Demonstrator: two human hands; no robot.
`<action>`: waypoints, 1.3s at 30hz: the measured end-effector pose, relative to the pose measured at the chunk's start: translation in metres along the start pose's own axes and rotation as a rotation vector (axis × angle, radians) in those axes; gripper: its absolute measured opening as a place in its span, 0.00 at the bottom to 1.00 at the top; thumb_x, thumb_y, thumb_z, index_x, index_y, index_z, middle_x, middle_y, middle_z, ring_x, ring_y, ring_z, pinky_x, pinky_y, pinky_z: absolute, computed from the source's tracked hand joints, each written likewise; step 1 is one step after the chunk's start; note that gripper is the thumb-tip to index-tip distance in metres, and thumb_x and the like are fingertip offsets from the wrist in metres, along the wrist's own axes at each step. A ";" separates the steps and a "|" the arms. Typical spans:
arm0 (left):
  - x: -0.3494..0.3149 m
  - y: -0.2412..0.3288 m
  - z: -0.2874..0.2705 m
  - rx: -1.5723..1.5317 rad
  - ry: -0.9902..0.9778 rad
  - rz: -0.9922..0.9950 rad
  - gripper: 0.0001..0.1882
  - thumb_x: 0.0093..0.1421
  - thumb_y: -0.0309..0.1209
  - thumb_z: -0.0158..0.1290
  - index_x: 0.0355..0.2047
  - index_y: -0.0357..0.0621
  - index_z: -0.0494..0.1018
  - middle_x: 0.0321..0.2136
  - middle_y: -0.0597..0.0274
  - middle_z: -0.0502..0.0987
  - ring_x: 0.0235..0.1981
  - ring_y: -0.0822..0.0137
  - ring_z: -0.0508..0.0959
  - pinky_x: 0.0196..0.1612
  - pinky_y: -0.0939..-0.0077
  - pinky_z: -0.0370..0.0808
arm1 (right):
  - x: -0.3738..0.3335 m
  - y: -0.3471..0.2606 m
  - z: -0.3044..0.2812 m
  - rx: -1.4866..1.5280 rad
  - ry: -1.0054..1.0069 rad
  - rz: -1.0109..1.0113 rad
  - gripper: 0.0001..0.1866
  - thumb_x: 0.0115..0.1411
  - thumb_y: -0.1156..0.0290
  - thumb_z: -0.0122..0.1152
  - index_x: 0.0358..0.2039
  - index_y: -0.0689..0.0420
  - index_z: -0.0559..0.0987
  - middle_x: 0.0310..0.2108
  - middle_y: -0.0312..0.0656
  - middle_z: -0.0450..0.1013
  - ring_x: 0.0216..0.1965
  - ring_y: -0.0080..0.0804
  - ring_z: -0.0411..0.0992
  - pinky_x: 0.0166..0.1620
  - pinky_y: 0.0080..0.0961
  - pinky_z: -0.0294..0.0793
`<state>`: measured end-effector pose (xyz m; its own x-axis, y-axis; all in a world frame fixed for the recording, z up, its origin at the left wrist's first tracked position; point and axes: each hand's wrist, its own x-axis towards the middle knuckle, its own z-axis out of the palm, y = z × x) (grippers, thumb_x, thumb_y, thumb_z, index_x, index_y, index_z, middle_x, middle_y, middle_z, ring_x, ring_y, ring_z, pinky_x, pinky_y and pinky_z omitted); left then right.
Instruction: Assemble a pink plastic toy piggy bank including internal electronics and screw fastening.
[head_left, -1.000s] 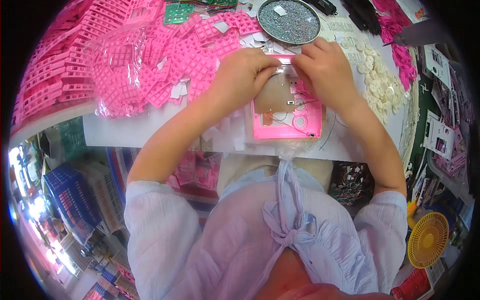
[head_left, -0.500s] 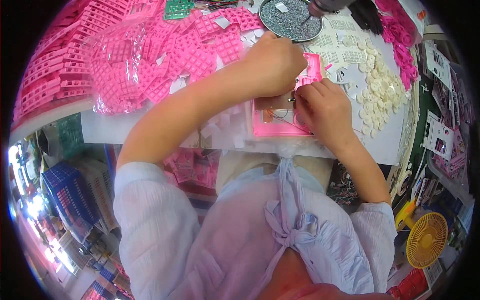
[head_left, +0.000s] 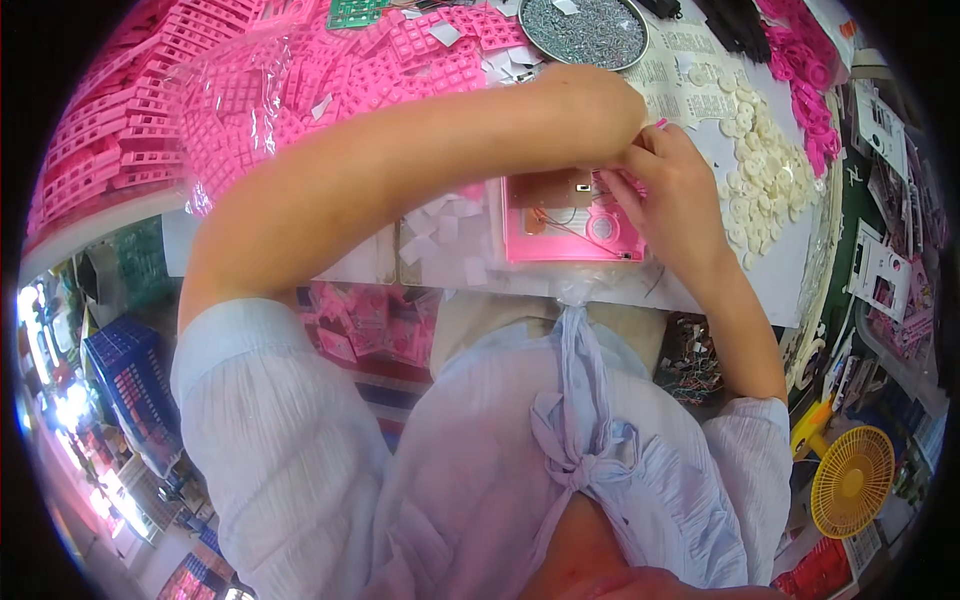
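Note:
A pink plastic housing [head_left: 575, 252] lies on the table before me, with a brown circuit board [head_left: 535, 190], thin wires and a round pink ring [head_left: 603, 226] inside it. My left hand [head_left: 600, 115] reaches across over the housing's far part, its back toward me; its fingers are hidden. Close against it, my right hand [head_left: 675, 190] is at the housing's right side, fingers bent inward with the thumb beside the board. Whatever these fingers hold is too small or covered to name. A small pink piece [head_left: 661, 123] shows just beyond the right hand's knuckles.
Pink key-grid parts [head_left: 230, 110] are heaped at the left, some in clear plastic. A round dish of small screws [head_left: 585, 35] stands at the back, near printed paper [head_left: 685, 75]. Cream round pieces [head_left: 760, 180] pile up at the right. A yellow fan [head_left: 853, 482] is at lower right.
My left hand has shifted right and its forearm has swung further over the table. My right hand has moved up slightly. The dark tool tip at the screw dish is no longer there.

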<state>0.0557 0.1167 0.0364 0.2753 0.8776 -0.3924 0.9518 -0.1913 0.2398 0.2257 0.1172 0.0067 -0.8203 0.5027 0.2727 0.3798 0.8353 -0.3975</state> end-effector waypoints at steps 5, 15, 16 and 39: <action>0.005 -0.028 0.008 -0.115 0.027 -0.054 0.09 0.49 0.32 0.65 0.29 0.42 0.82 0.28 0.54 0.82 0.31 0.55 0.83 0.34 0.60 0.78 | 0.011 0.006 -0.004 -0.127 -0.211 0.015 0.04 0.55 0.74 0.61 0.30 0.61 0.77 0.30 0.46 0.75 0.35 0.47 0.72 0.39 0.40 0.74; -0.012 -0.049 0.035 -0.305 0.268 0.130 0.11 0.54 0.32 0.59 0.33 0.38 0.80 0.29 0.47 0.80 0.33 0.47 0.80 0.38 0.57 0.76 | 0.014 0.028 0.022 0.118 0.118 -0.088 0.06 0.52 0.74 0.67 0.32 0.57 0.80 0.41 0.40 0.75 0.46 0.45 0.67 0.50 0.36 0.71; -0.012 -0.050 0.037 -0.310 0.271 0.120 0.10 0.54 0.32 0.59 0.33 0.38 0.80 0.29 0.47 0.80 0.33 0.48 0.81 0.38 0.57 0.76 | 0.013 0.028 0.023 0.106 0.114 -0.071 0.07 0.51 0.74 0.68 0.32 0.56 0.80 0.41 0.39 0.75 0.47 0.45 0.66 0.51 0.36 0.71; -0.013 -0.043 0.048 0.099 0.313 0.262 0.08 0.59 0.29 0.49 0.32 0.41 0.77 0.32 0.52 0.80 0.33 0.52 0.82 0.34 0.60 0.80 | 0.010 0.029 0.004 0.055 -0.126 -0.217 0.15 0.52 0.74 0.65 0.43 0.54 0.82 0.39 0.38 0.75 0.42 0.39 0.71 0.44 0.34 0.74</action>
<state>0.0179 0.0928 -0.0115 0.4698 0.8820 -0.0371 0.8678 -0.4537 0.2026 0.2270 0.1450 -0.0057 -0.9282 0.2786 0.2465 0.1684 0.9055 -0.3895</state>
